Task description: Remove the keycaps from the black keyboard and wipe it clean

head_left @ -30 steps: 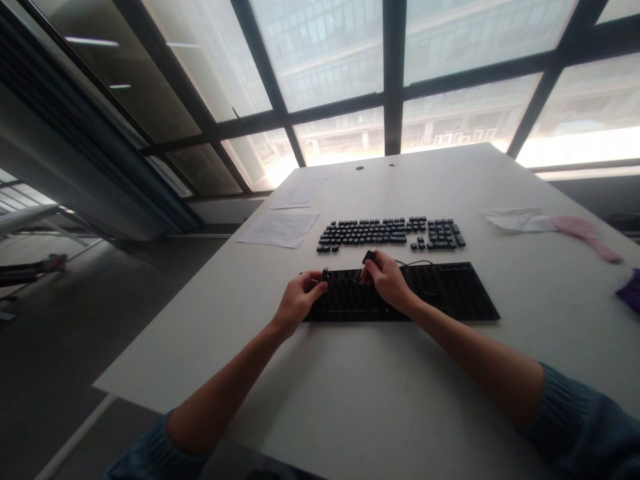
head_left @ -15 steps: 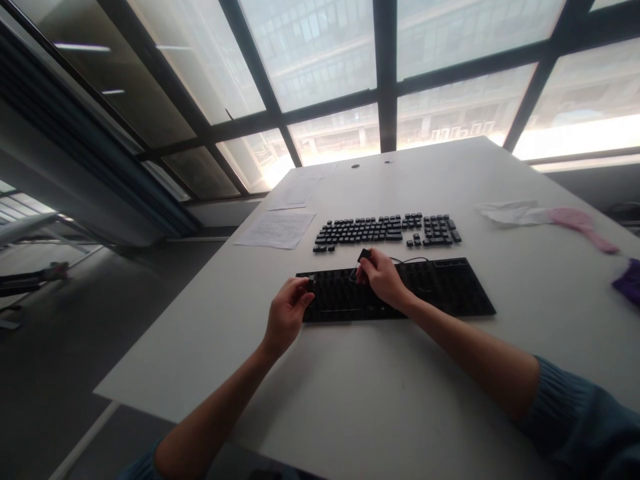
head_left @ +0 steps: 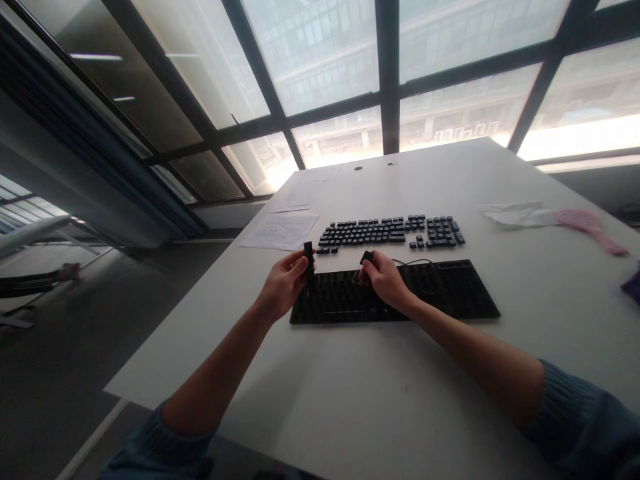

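Observation:
My left hand (head_left: pixel 284 283) is closed around a slim black bar-shaped piece (head_left: pixel 309 255), held upright above the left end of the black keyboard (head_left: pixel 460 293); its exact kind is unclear. Farther right, my right hand (head_left: pixel 384 277) pinches a keycap puller (head_left: pixel 367 256) with a black handle and thin wire loops, over the keyboard's middle. The keyboard lies flat, most of its keycaps off. Behind it, loose black keycaps (head_left: pixel 363 233) are laid out in rows like a keyboard.
A thin cable (head_left: pixel 419 261) curves behind the keyboard. Printed papers (head_left: pixel 279 230) lie at the white table's (head_left: pixel 380 393) left side. At the right are a white cloth or tissue (head_left: pixel 517 215), a pink item (head_left: pixel 587 228) and something purple (head_left: pixel 633 285).
My left hand has risen off the keyboard's left end and turned, bringing the black bar-shaped piece upright. The right hand stays nearly in place with the puller. The view has shifted slightly.

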`<move>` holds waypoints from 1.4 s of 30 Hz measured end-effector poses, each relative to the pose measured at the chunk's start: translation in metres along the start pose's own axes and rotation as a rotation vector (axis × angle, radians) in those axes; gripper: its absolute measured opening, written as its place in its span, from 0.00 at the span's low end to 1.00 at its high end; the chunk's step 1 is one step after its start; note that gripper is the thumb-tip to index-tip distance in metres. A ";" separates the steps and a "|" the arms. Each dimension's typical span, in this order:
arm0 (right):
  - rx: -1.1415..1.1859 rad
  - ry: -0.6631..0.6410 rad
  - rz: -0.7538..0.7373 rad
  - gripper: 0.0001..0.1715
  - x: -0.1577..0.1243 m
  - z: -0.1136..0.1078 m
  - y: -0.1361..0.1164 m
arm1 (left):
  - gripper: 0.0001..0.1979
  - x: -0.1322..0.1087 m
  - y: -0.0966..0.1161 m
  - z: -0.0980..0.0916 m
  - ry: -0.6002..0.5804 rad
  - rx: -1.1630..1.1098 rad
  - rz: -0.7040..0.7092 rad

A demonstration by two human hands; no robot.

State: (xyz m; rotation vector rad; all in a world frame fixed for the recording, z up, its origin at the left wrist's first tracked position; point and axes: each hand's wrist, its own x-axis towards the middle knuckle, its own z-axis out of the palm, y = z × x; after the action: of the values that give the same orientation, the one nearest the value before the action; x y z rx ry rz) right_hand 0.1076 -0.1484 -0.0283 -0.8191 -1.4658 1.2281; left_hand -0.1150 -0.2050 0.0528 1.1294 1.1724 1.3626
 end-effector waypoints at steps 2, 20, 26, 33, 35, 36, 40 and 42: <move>-0.012 -0.006 0.002 0.09 0.000 0.000 0.000 | 0.22 0.029 0.002 0.004 0.005 0.110 0.097; -0.065 0.012 -0.034 0.05 0.000 0.003 -0.001 | 0.05 0.131 -0.064 0.054 -0.221 1.265 0.579; -0.052 0.002 -0.025 0.06 0.000 0.003 -0.005 | 0.07 0.136 -0.071 0.051 -0.211 1.287 0.560; -0.035 -0.010 -0.021 0.06 0.000 0.002 -0.007 | 0.09 0.135 -0.078 0.054 -0.196 1.289 0.535; -0.038 -0.012 -0.021 0.06 0.000 0.002 -0.006 | 0.10 0.135 -0.077 0.055 -0.199 1.269 0.537; -0.040 -0.011 -0.021 0.07 0.000 0.002 -0.006 | 0.11 0.136 -0.075 0.054 -0.211 1.250 0.545; -0.048 -0.015 -0.017 0.07 0.000 0.002 -0.004 | 0.11 0.142 -0.058 0.035 -0.171 1.133 0.584; -0.049 -0.021 -0.020 0.07 0.001 0.002 -0.004 | 0.11 0.145 -0.048 0.018 -0.065 1.118 0.577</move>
State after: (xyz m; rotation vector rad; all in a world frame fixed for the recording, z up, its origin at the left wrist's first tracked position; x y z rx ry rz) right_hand 0.1058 -0.1494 -0.0243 -0.8253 -1.5226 1.1930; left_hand -0.1056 -0.0562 0.0146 2.4191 1.6891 0.9903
